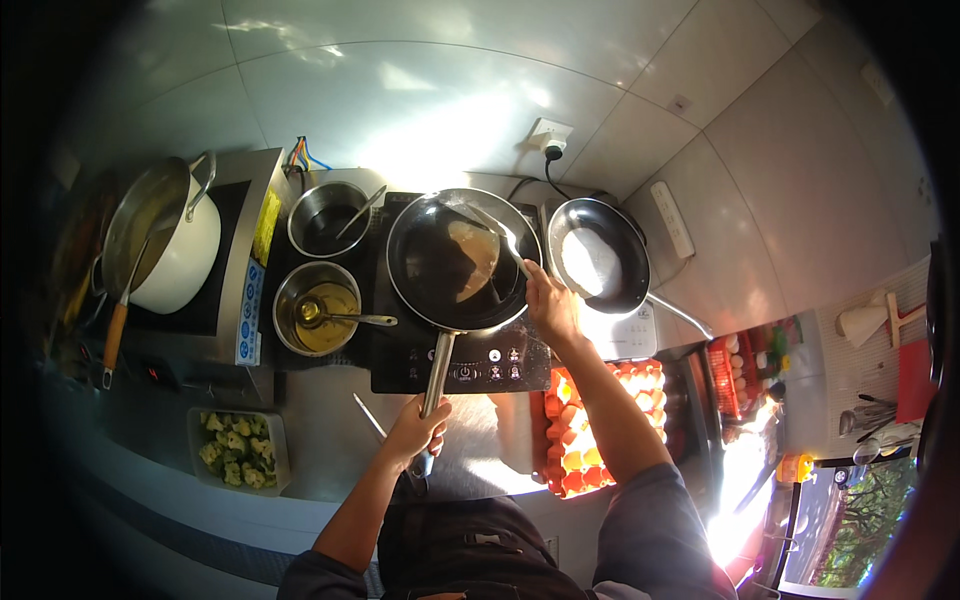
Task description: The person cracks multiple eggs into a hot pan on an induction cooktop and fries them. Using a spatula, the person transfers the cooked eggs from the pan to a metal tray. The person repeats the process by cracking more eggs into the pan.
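My left hand [417, 431] is closed round the metal handle of a dark frying pan [420, 262] on a black induction cooktop [390, 367]. A thin patch of pale brownish liquid or food [475, 259] lies in the pan; which it is I cannot tell. My right hand [553, 304] grips a spatula [504, 234], its blade over the pan's right side. Right of it, a smaller frying pan [634, 259] holds something white [589, 262]. To the left stand a steel pot of yellow liquid with a ladle [341, 298] and a steel pot with dark contents [319, 202].
A white pot [184, 262] stands on another cooker at the left. Cut broccoli or cauliflower fills a plastic container [196, 465] near the counter's front edge. Trays of eggs [600, 442] lie under my right forearm. A knife-like blade [367, 412] is beside my left hand.
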Action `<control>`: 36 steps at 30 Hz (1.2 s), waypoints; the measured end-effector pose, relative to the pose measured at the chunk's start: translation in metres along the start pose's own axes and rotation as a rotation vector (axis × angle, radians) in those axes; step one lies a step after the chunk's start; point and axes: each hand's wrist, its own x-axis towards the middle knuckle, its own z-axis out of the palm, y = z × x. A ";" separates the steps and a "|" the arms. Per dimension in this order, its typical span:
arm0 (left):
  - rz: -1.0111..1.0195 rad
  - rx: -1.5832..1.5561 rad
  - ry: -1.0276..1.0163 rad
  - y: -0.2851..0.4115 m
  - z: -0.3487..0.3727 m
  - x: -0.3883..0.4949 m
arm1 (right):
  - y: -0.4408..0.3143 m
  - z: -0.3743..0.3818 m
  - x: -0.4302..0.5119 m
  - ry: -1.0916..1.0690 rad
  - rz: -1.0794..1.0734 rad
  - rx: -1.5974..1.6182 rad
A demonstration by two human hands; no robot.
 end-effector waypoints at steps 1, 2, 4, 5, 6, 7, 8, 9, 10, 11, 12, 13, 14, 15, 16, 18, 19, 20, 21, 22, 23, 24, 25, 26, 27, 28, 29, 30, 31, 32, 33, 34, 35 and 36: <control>-0.004 0.003 0.004 0.000 0.000 0.000 | 0.003 0.004 -0.001 -0.008 0.027 -0.005; -0.009 0.006 0.009 0.000 0.001 0.001 | 0.007 0.009 -0.002 -0.017 0.054 -0.010; -0.005 -0.009 0.004 0.000 0.000 0.000 | 0.009 0.014 -0.003 0.010 0.056 -0.011; -0.003 -0.016 0.001 0.000 0.000 0.000 | 0.011 0.015 -0.003 0.038 0.050 -0.010; -0.005 -0.021 0.004 0.001 0.001 -0.001 | 0.014 0.015 -0.002 0.068 0.044 -0.011; -0.007 -0.025 0.007 0.003 0.003 -0.002 | 0.017 0.014 -0.001 0.098 0.038 -0.014; -0.009 -0.029 0.010 0.003 0.004 -0.002 | 0.025 0.017 -0.002 0.180 -0.038 -0.010; -0.010 -0.033 0.014 0.003 0.003 -0.002 | 0.021 0.013 0.000 0.174 -0.031 0.002; -0.010 -0.037 0.018 0.002 0.002 -0.002 | 0.017 0.009 0.000 0.168 -0.024 0.014; -0.011 -0.040 0.022 0.001 0.001 -0.003 | 0.013 0.005 0.001 0.163 -0.016 0.026; -0.011 -0.039 0.023 0.001 0.002 -0.003 | 0.012 0.002 0.001 0.156 -0.010 0.047; -0.010 -0.038 0.024 0.002 0.002 -0.003 | 0.010 0.000 0.000 0.121 0.005 0.032; -0.009 -0.037 0.025 0.002 0.002 -0.003 | 0.006 -0.002 -0.001 0.085 0.021 0.017; -0.013 -0.037 0.022 0.002 0.003 -0.003 | 0.005 -0.004 -0.003 0.052 0.039 0.000; -0.016 -0.037 0.019 0.003 0.003 -0.003 | 0.011 0.005 -0.005 0.120 -0.054 -0.010; -0.024 -0.033 0.017 0.004 0.004 -0.003 | 0.012 0.010 -0.010 0.058 -0.005 -0.020; -0.029 -0.028 0.019 0.005 0.005 -0.003 | 0.013 0.013 -0.012 0.028 0.021 -0.026; -0.033 -0.023 0.020 0.005 0.006 -0.003 | 0.020 0.025 -0.016 0.088 -0.007 0.027; -0.031 -0.021 0.021 0.005 0.005 -0.003 | 0.019 0.026 -0.016 0.073 -0.007 0.049; -0.029 -0.020 0.022 0.005 0.005 -0.004 | 0.019 0.026 -0.016 0.079 -0.024 0.024; -0.027 -0.018 0.023 0.005 0.004 -0.004 | 0.019 0.026 -0.015 0.085 -0.040 -0.001; -0.029 -0.017 0.026 0.004 0.004 -0.004 | 0.020 0.026 -0.015 0.086 -0.033 0.007; -0.030 -0.015 0.030 0.004 0.004 -0.004 | 0.020 0.025 -0.015 0.088 -0.025 0.015; -0.032 -0.014 0.033 0.004 0.003 -0.004 | 0.020 0.025 -0.015 0.090 -0.018 0.023; -0.032 -0.016 0.031 0.004 0.004 -0.003 | 0.023 0.027 -0.015 0.103 -0.021 0.028; -0.031 -0.018 0.029 0.003 0.004 -0.003 | 0.025 0.029 -0.016 0.117 -0.024 0.032; -0.030 -0.020 0.028 0.003 0.004 -0.002 | 0.028 0.031 -0.016 0.130 -0.027 0.037; -0.028 -0.017 0.030 0.002 0.003 -0.003 | 0.026 0.031 -0.016 0.138 -0.055 0.030; -0.025 -0.014 0.032 0.002 0.003 -0.003 | 0.023 0.031 -0.017 0.147 -0.083 0.023; -0.023 -0.012 0.035 0.002 0.002 -0.003 | 0.020 0.032 -0.019 0.156 -0.111 0.015; -0.026 -0.017 0.040 0.001 0.001 -0.004 | 0.017 0.032 -0.021 0.117 -0.084 0.020; -0.029 -0.019 0.039 0.001 0.002 -0.003 | 0.024 0.041 -0.024 0.128 -0.080 0.033; -0.032 -0.021 0.038 0.001 0.003 -0.002 | 0.031 0.049 -0.025 0.140 -0.076 0.046; -0.031 -0.013 0.039 0.002 0.004 -0.002 | 0.033 0.052 -0.025 0.144 -0.071 0.039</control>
